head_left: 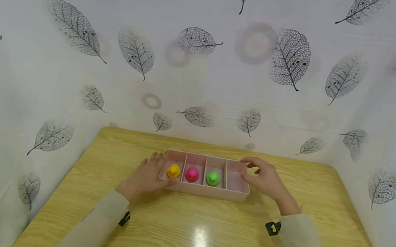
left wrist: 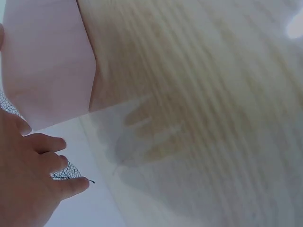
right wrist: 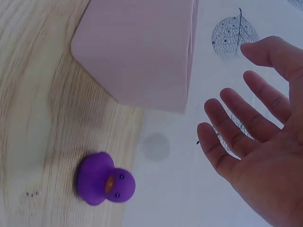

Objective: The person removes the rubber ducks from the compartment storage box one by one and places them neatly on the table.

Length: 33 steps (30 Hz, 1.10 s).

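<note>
A pale pink box with a row of compartments sits on the table. From the left, its compartments hold a yellow rubber duck, a pink rubber duck and a green rubber duck. My left hand is at the box's left end, thumb by the front corner and fingers loosely spread. At the right end, over the rightmost compartment's edge, my right hand has its fingers apart and holds nothing. A purple rubber duck lies on the table near the box's right end, hidden in the head view.
The wooden table reaches back to a pale curtain printed with leaves, which also closes off both sides. Each sleeve has a small black device at the wrist, such as the right wrist device.
</note>
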Tool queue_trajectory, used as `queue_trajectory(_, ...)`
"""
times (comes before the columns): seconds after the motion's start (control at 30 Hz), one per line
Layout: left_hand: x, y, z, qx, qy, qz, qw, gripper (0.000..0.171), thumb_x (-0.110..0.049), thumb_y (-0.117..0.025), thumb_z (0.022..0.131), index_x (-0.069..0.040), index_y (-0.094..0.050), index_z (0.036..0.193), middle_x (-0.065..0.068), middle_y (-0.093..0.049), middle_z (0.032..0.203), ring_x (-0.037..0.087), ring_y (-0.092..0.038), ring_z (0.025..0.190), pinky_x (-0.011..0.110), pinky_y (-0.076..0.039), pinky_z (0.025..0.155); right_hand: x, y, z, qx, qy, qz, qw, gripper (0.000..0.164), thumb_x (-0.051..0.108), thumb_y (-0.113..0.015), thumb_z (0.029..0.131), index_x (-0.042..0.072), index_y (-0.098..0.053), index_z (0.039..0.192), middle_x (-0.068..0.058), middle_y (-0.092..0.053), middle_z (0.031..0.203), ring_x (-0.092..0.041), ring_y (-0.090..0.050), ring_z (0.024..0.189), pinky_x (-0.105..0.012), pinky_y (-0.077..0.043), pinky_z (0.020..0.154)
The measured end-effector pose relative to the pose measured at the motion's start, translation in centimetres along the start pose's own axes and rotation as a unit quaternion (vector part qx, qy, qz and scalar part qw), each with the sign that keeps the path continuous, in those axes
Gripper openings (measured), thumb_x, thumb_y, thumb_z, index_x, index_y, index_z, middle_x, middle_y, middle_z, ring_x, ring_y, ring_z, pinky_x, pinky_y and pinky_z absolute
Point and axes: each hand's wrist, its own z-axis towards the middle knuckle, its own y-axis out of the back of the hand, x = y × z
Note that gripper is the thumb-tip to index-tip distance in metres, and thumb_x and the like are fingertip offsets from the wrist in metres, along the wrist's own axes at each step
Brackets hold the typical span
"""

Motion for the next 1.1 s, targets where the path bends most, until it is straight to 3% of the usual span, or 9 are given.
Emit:
queue_trajectory(0.27,-0.3,0.7,0.7,0.0,-0.022,0.027,0.9994,0.112,-0.071,-0.061,0.094,-0.006,-0.01,0.17,0.016,-0.01,0.177,0.048,-0.01,0.163,0.069,-0.016,0.129,1.4,-2.0,0.9,0.027,0.017,0.038,0.999,0.045,0.012,-0.074,0.092,0.002,-0.067,0.135,-0.018,-0.073,0.125,-0.035,-0.069,0.111,-0.044,-0.058,0.09)
queue_trajectory(0.5,-0.3,0.4,1.1,-0.006,-0.035,0.025,0.9991,0.113,-0.072,-0.062,0.093,-0.002,-0.015,0.168,0.019,-0.015,0.176,0.05,-0.017,0.161,0.071,-0.019,0.127,2.1,-3.8,1.6,0.054,0.015,0.046,0.997,0.047,0.011,-0.075,0.09,0.002,-0.068,0.135,-0.019,-0.073,0.127,-0.035,-0.069,0.113,-0.041,-0.058,0.088)
queue_trajectory(0.8,-0.1,-0.1,1.2,-0.005,-0.032,0.027,0.9991,0.114,-0.072,-0.061,0.093,-0.003,-0.012,0.169,0.019,-0.016,0.176,0.048,-0.022,0.16,0.073,-0.015,0.127,1.5,-5.6,2.4,0.063,0.096,0.04,0.993,0.043,0.002,-0.078,0.085,-0.004,-0.07,0.127,-0.023,-0.074,0.123,-0.041,-0.069,0.103,-0.054,-0.061,0.087)
queue_trajectory(0.97,0.1,-0.3,1.3,-0.002,-0.031,0.035,0.9989,0.115,-0.074,-0.059,0.093,-0.004,-0.008,0.169,0.018,-0.014,0.177,0.047,-0.021,0.161,0.072,-0.014,0.128,1.1,-6.3,2.5,0.07,0.084,0.032,0.994,0.042,0.006,-0.081,0.086,-0.004,-0.07,0.126,-0.022,-0.074,0.121,-0.04,-0.07,0.105,-0.048,-0.061,0.09)
queue_trajectory(1.1,0.0,-0.2,1.1,0.001,-0.031,0.034,0.9989,0.114,-0.073,-0.058,0.094,-0.005,-0.007,0.169,0.018,-0.013,0.177,0.047,-0.02,0.161,0.071,-0.013,0.128,0.9,-6.7,2.7,0.073,0.076,0.02,0.994,0.043,0.008,-0.081,0.086,-0.003,-0.07,0.126,-0.021,-0.074,0.122,-0.041,-0.071,0.11,-0.053,-0.06,0.096)
